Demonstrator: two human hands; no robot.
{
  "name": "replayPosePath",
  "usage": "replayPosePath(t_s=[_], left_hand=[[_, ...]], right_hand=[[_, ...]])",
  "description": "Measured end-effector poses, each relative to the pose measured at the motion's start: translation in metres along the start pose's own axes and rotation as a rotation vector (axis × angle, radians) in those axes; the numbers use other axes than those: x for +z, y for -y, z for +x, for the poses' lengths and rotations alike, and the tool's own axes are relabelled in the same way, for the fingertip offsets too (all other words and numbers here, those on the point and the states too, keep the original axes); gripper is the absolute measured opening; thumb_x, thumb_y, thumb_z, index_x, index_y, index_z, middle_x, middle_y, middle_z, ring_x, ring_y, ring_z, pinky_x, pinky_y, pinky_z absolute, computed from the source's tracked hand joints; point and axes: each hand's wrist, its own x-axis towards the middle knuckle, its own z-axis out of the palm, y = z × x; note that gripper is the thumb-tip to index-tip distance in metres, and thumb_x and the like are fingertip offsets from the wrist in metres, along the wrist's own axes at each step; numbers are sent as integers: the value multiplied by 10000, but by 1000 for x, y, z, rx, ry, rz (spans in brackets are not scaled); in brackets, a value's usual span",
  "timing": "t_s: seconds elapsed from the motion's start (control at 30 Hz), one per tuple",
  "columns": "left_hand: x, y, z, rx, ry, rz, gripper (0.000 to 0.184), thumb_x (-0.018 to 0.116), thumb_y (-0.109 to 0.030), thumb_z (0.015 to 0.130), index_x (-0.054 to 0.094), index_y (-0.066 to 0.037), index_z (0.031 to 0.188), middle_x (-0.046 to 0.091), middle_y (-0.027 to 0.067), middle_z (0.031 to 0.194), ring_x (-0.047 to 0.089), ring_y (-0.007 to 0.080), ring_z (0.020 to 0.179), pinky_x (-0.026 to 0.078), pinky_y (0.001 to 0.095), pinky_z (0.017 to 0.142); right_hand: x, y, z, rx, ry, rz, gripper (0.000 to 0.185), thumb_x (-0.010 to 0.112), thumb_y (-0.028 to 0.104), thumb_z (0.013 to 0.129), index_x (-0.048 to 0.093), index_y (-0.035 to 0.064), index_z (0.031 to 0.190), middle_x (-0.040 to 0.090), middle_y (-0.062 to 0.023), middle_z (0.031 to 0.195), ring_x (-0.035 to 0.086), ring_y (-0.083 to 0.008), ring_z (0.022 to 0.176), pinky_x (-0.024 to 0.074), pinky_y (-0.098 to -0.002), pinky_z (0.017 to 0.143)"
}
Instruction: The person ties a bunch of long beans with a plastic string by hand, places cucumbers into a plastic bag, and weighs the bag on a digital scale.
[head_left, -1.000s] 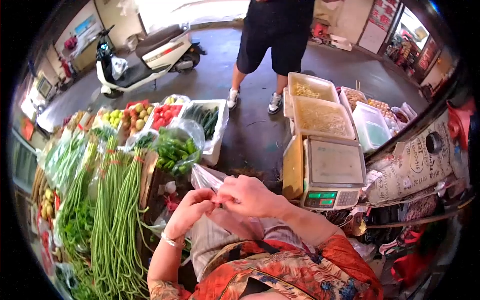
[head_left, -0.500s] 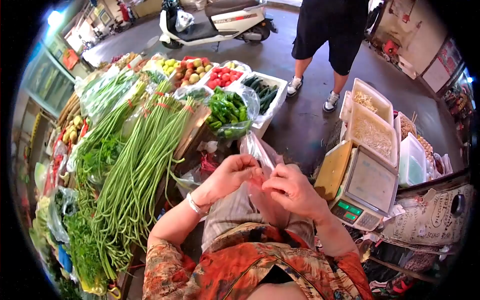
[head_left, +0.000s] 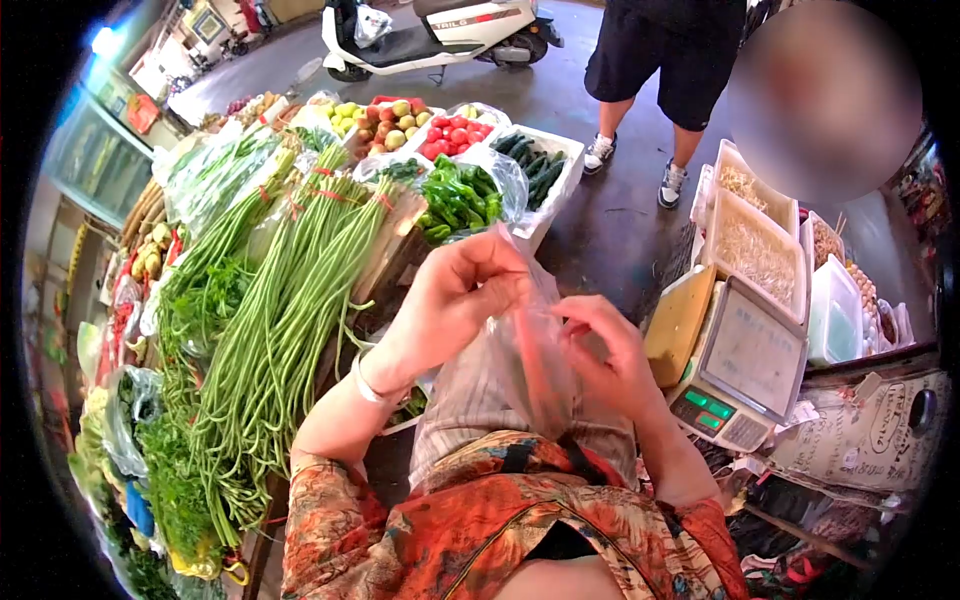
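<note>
A thin, see-through pinkish plastic bag (head_left: 540,375) hangs in front of my lap, between my two hands. My left hand (head_left: 455,300), with a bracelet at the wrist, pinches the bag's upper edge between thumb and fingers. On the other side my right hand (head_left: 612,355) has its fingers bent around the bag's edge, slightly lower than the left. The bag looks limp, and no contents show through it. Long green beans (head_left: 300,310) lie in tied bundles to the left of my left hand. Green peppers (head_left: 460,200) sit in a clear bag beyond my hands.
A scale (head_left: 740,355) with lit green digits stands to the right, beside tubs of bean sprouts (head_left: 755,255). Tomatoes (head_left: 455,135) and a white box of cucumbers (head_left: 535,170) are ahead. A person in black shorts (head_left: 655,70) stands beyond, near a parked scooter (head_left: 440,35).
Both hands have risen with the bag, the left one most, and the gap between them is wider. The bag is stretched higher. A blurred round patch now covers the upper right.
</note>
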Motion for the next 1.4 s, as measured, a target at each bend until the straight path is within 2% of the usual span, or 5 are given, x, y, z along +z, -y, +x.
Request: replayPosePath(t_s=[0.2, 0.3, 0.87, 1.13, 1.4], left_hand=[[36, 17, 1, 11, 124, -106, 164, 495, 22, 928, 581, -9, 1064, 609, -5, 929, 541, 50, 851, 438, 207, 740], [28, 16, 2, -34, 109, -91, 162, 530, -3, 928, 588, 0, 1079, 633, 21, 975, 578, 88, 892, 473, 245, 797], [6, 37, -3, -23, 27, -256, 182, 522, 7, 925, 566, -10, 1101, 655, 65, 861, 589, 113, 752, 473, 238, 712], [-95, 67, -7, 367, -487, 1124, 257, 624, 4, 810, 633, -55, 1060, 657, 76, 1041, 622, 264, 969, 445, 365, 873], [-193, 125, -45, -191, -449, 1668, 616, 663, -293, 831, 438, -134, 1382, 402, 142, 1446, 361, 312, 1342, 306, 530, 1016]], right_hand=[[9, -17, 9, 26, -197, -30, 387, 626, 132, 847, 551, 15, 1208, 621, -138, 1131, 628, -249, 974, 483, -307, 824], [13, -10, 12, 318, -31, 106, 378, 566, 123, 900, 534, 17, 1261, 615, -94, 1193, 601, -192, 1040, 459, -290, 881], [41, -17, 9, 523, -4, 713, 168, 540, 151, 955, 627, 16, 1004, 597, 17, 866, 515, -59, 735, 433, -209, 673], [2, -38, 28, 484, -115, 522, 143, 533, 108, 944, 652, 50, 890, 641, 28, 808, 464, -20, 637, 387, -170, 598], [-67, -39, 73, 386, -306, 371, 208, 515, 139, 963, 650, 36, 842, 630, 4, 788, 511, -45, 697, 405, -192, 661]])
